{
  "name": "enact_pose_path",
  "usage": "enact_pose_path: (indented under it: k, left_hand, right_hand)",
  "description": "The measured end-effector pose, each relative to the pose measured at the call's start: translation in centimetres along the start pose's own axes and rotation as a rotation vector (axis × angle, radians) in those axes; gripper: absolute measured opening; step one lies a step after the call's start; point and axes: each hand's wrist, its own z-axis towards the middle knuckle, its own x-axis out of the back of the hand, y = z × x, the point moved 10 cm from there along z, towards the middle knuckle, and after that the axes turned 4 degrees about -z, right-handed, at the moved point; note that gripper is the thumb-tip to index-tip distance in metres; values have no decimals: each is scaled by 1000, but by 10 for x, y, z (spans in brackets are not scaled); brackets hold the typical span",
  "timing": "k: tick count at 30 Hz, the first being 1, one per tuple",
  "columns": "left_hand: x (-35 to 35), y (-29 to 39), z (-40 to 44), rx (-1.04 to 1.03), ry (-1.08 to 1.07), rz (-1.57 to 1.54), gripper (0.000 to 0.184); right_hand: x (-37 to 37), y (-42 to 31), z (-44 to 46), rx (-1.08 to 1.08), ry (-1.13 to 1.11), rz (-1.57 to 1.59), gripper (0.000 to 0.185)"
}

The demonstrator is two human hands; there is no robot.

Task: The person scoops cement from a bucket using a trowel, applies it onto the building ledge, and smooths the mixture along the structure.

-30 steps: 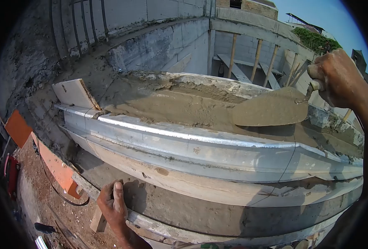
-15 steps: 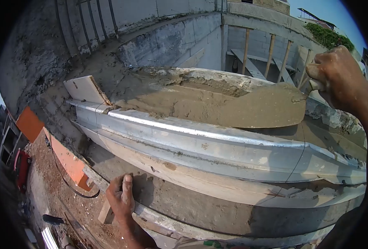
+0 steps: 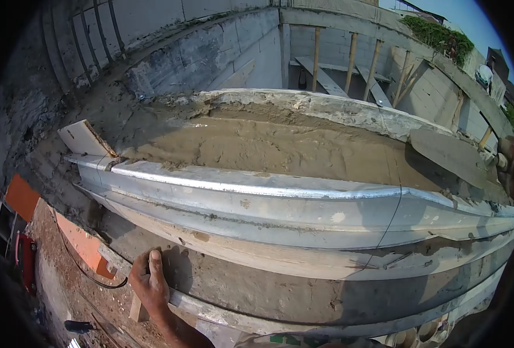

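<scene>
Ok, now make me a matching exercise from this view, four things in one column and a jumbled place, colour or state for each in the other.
Column one:
1. Trowel
2. Left hand
3. Car
4. Wet mortar

Column two:
A. Red, at the far left of the picture
B. Spread along the far side of the long metal beam
C. Held by the right hand
D. At the outer edge of the lower ledge

Pairs: 1-C, 2-D, 3-A, 4-B
</scene>
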Motion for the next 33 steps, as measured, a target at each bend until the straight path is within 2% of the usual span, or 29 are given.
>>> enact_pose_path:
  k: [7, 9, 12, 19, 21, 22, 24, 27, 29, 31, 33]
  left_hand:
    - [2, -1, -2, 23, 2, 24, 42]
    - [1, -2, -2, 14, -5, 47, 43]
    - [0, 0, -2, 19, -14, 13, 43]
    - [-1, -14, -3, 62, -32, 4, 50]
    - [0, -36, 2, 59, -70, -9, 49]
    - [-1, -48, 2, 121, -83, -18, 45]
    - [-1, -71, -5, 264, -102, -19, 51]
    - [-15, -89, -10, 366, -128, -474, 41]
    - [-14, -94, -11, 415, -70, -489, 38]
    - [-17, -93, -15, 516, -64, -493, 39]
    - [-25, -84, -11, 518, -69, -484, 38]
  right_hand:
    - [-17, -47, 49, 39, 25, 213, 22]
    - [-28, -65, 66, 52, -20, 301, 18]
    - [-35, -85, 77, 76, -15, 207, 11]
    - [-21, -135, 91, 294, 10, 246, 9]
    - [-17, -123, 92, 280, -13, 97, 9]
    - [-18, -115, 91, 283, -23, 26, 10]
    - [-26, -79, 73, 222, -110, -53, 9]
    - [-48, -9, 28, 159, -170, -140, 7]
    - [-66, 50, -10, 66, -191, -208, 17]
    - [-54, 90, -35, 32, -135, -277, 17]
    - [-40, 117, -52, -22, -77, -328, 18]
